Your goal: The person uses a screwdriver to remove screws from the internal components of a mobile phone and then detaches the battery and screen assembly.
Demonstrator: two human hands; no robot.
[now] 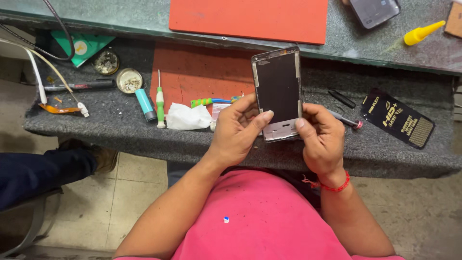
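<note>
Now we hold the phone frame (277, 94) with both hands above the front edge of the table (96, 120), upright, its dark panel turned toward us. Our left hand (236, 132) grips the lower left side, the fingers (263, 117) closed on the edge with the thumb pressing on the dark face. Our right hand (321, 139) clamps the lower right corner, its thumb on the pale bottom strip.

On the table behind lie a green screwdriver (160, 103), a crumpled white tissue (186, 117), a blue cylinder (144, 104), a small round dish (129, 80) and a black flat package (398, 118). A red mat (192, 72) is under some of them.

We think the main risk is at the thumbs: too much pressure on the thin panel could bend or crack it, because the frame is supported only at the bottom. Also, the frame hangs partly over the gap between table and body, so if one grip slips it may fall to the floor. The small parts in the dish are near the edge too, and an elbow could push them off.
</note>
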